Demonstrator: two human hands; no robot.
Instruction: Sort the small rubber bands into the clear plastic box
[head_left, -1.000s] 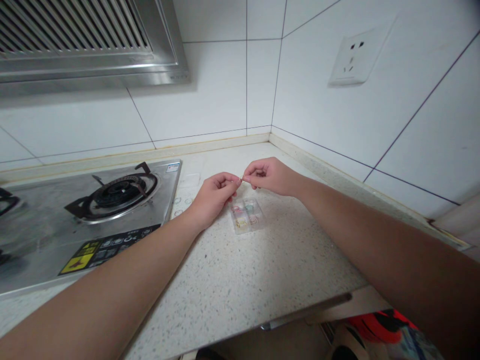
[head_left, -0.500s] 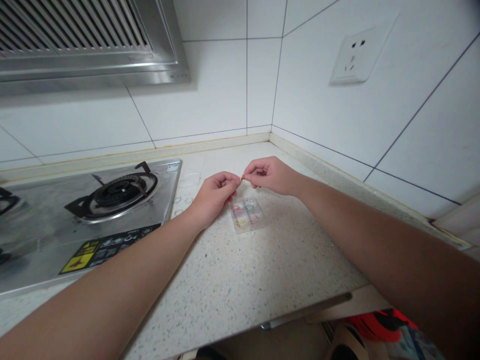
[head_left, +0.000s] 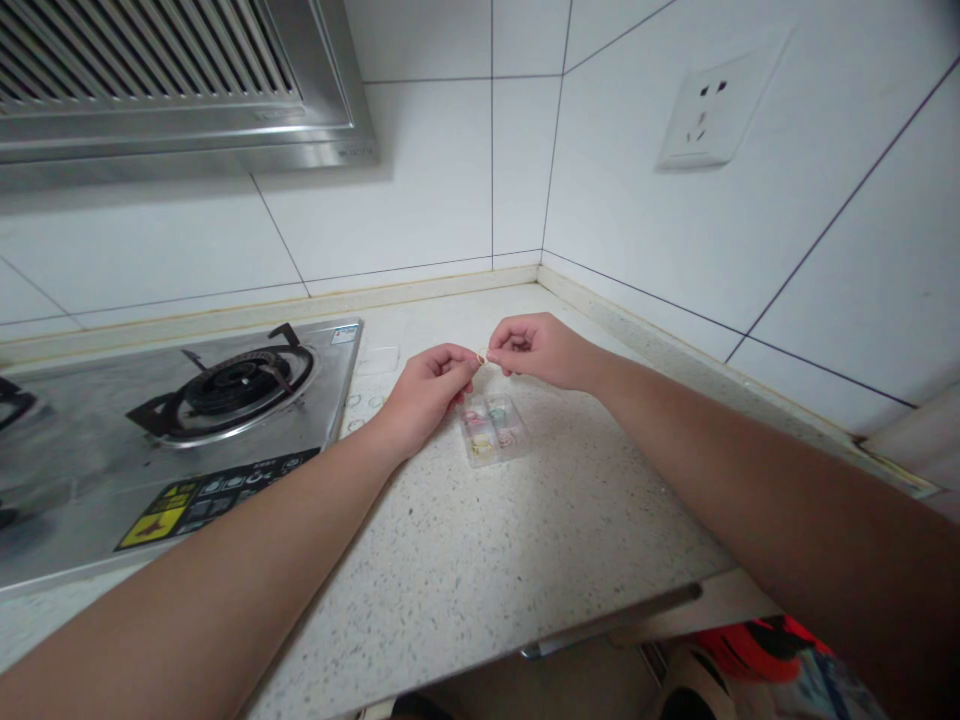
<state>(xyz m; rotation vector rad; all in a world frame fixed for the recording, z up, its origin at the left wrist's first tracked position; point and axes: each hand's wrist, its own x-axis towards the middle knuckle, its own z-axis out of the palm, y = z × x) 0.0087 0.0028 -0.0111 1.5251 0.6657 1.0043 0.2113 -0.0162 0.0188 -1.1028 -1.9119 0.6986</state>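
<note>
My left hand point(head_left: 439, 385) is closed in a pinch over the worktop, with a small yellowish band point(head_left: 481, 359) at its fingertips. Facing it from the right, my right hand point(head_left: 534, 347) pinches at the other side of this band, its thumb and forefinger together. The band is too small to make out fully. Just below the hands lies a clear divided box point(head_left: 493, 459), its compartments holding small coloured loops: red, green, yellow and pinkish. My left fingers hide part of its upper left corner.
Several small rings point(head_left: 355, 401) lie between my left hand and the gas stove point(head_left: 225, 345). A flat clear lid point(head_left: 380, 360) rests behind them on the speckled worktop point(head_left: 465, 580). Tiled walls meet in the corner, with a socket point(head_left: 705, 112) at right and a range hood point(head_left: 187, 145) above left.
My fingertips have drawn slightly apart, and the band between them shows as a thinner strand. The hands otherwise stay where they were above the box.
</note>
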